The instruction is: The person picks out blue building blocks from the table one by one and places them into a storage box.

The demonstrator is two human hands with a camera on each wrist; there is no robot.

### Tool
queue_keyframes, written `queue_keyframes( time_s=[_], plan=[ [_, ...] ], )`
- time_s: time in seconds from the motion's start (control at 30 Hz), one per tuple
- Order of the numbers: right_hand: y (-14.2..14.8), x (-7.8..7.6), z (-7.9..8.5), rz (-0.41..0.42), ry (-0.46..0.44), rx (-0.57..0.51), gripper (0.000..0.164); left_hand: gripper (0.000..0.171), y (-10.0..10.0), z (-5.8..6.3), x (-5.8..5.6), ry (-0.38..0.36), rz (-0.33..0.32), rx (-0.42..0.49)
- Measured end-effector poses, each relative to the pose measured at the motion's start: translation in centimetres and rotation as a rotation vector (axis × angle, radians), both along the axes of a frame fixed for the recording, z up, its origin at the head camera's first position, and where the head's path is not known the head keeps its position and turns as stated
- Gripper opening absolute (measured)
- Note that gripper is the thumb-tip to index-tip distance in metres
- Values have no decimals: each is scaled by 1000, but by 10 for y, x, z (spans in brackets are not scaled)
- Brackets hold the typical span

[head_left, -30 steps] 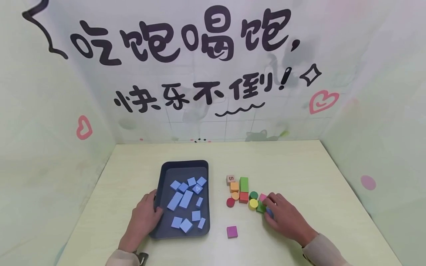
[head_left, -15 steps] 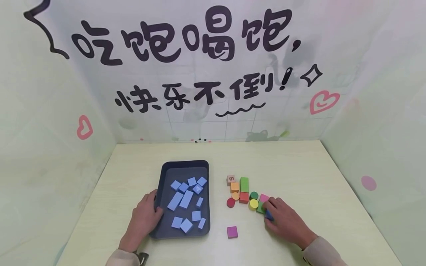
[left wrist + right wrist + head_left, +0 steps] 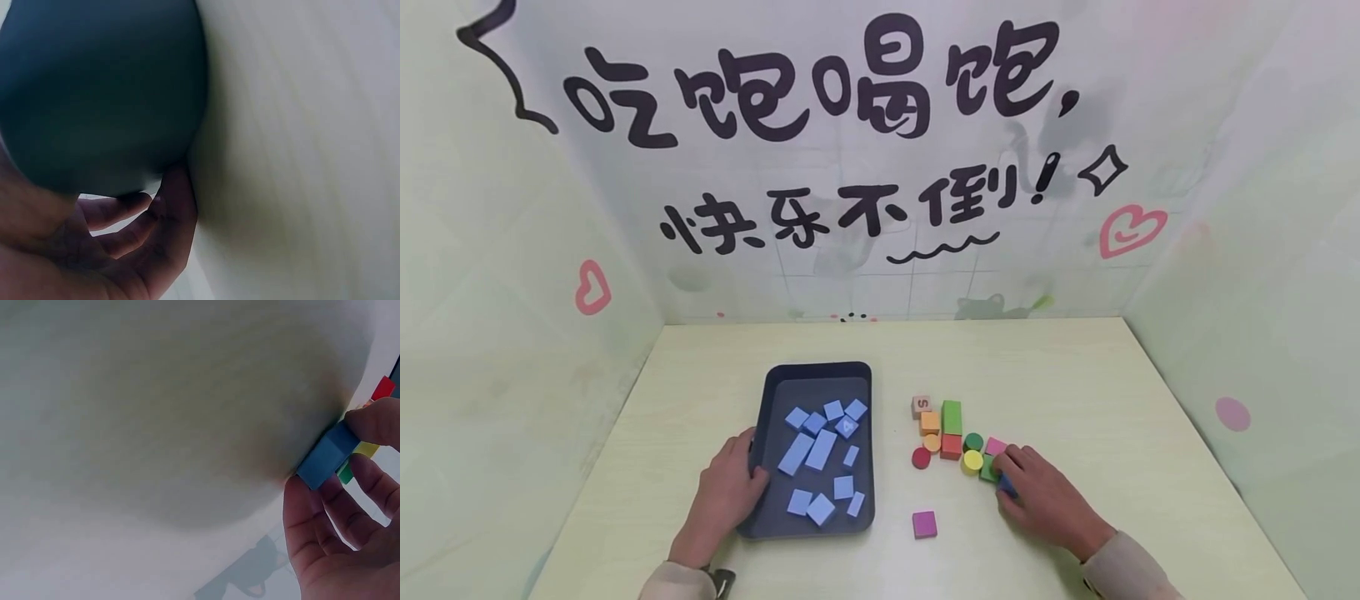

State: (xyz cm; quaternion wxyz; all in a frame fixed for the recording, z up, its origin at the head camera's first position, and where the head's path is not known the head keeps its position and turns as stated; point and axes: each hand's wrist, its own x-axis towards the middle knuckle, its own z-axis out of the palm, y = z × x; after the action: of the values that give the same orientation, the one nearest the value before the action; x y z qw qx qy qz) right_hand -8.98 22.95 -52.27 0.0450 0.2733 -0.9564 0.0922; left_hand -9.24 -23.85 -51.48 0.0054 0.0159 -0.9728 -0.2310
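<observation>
My left hand (image 3: pixel 725 487) grips the left side of a dark grey tray (image 3: pixel 775 525), thumb over the rim and fingers beneath its outer wall (image 3: pixel 112 106) in the left wrist view. Several light blue blocks (image 3: pixel 822 449) lie in the tray. On the right, my right hand (image 3: pixel 1048 504) pinches a blue block (image 3: pixel 328 456) between thumb and fingers, low at the table. Just left of that hand are a green block (image 3: pixel 988 469), a pink block (image 3: pixel 996 447) partly hidden by the fingers, a yellow cylinder (image 3: pixel 972 462) and a dark green cylinder (image 3: pixel 973 442).
Between tray and right hand stand a letter block (image 3: pixel 921 406), orange block (image 3: pixel 929 422), orange cylinder (image 3: pixel 932 442), long green block (image 3: pixel 951 417), red block (image 3: pixel 951 447) and red cylinder (image 3: pixel 921 457). A magenta block (image 3: pixel 924 524) lies nearer. Printed walls (image 3: pixel 865 292) enclose the table.
Within the right hand's fingers the blue block has turned slightly, and the hand has shifted a little, showing more of the pink block. My left hand and the tray stay put.
</observation>
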Motion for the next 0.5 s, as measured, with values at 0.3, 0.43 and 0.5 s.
queue_keyframes(
  time_s=[0.3,0.43,0.5],
  plan=[
    [-7,-6,13,42,80,-59,23,61,-1,-2,1,25,-4,-2],
    [-15,-12,23,65,114,-106,22,61,-1,-1,1,27,-2,-3],
    [-20,-15,26,74,109,-114,21,61,-1,-2,1,28,0,-3]
  ],
)
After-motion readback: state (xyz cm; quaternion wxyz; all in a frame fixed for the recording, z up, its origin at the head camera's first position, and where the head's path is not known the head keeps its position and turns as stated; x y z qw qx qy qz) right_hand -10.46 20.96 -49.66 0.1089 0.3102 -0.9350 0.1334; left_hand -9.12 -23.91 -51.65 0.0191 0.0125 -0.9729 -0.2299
